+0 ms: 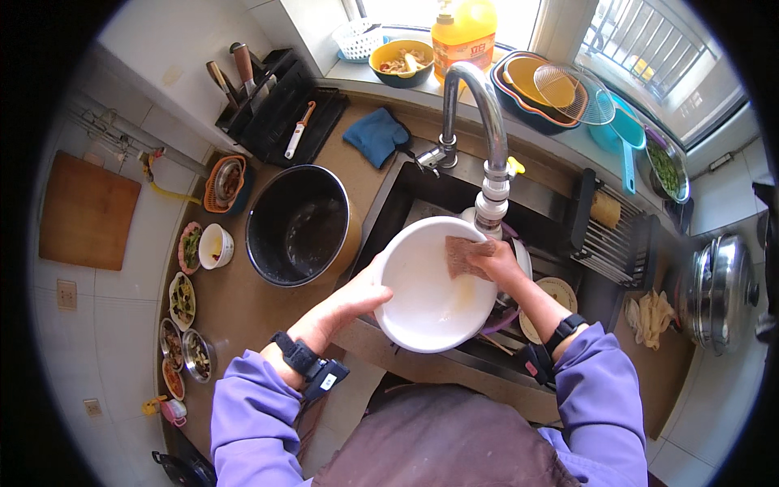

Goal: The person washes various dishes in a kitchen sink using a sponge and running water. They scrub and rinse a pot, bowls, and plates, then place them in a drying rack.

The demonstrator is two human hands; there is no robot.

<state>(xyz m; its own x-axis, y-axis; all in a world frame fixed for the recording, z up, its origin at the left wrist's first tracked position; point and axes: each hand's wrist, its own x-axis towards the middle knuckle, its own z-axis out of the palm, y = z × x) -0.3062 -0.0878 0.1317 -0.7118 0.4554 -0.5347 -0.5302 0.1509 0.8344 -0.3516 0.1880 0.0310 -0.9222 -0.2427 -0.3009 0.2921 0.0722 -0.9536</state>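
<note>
A large white bowl (426, 298) is held over the sink (408, 189), its inside facing up. My left hand (368, 289) grips the bowl's left rim, thumb inside and fingers hidden beneath. Pinched in my right hand (496, 262) is a brown scouring cloth (465, 255), pressed against the bowl's inner wall at the upper right. A yellowish smear shows inside the bowl below the cloth. The chrome faucet (475, 79) arches down with its white nozzle just behind the bowl. Partly hidden under my right forearm, a plate (557, 298) and other dishes lie in the sink.
Left of the sink stands a large black-lined pot (298, 225), with a blue cloth (377, 137) behind it. Small food dishes line the left counter edge. A dish rack (614, 231) spans the sink's right side. A yellow detergent bottle (465, 42) stands on the sill; a steel steamer (721, 292) sits far right.
</note>
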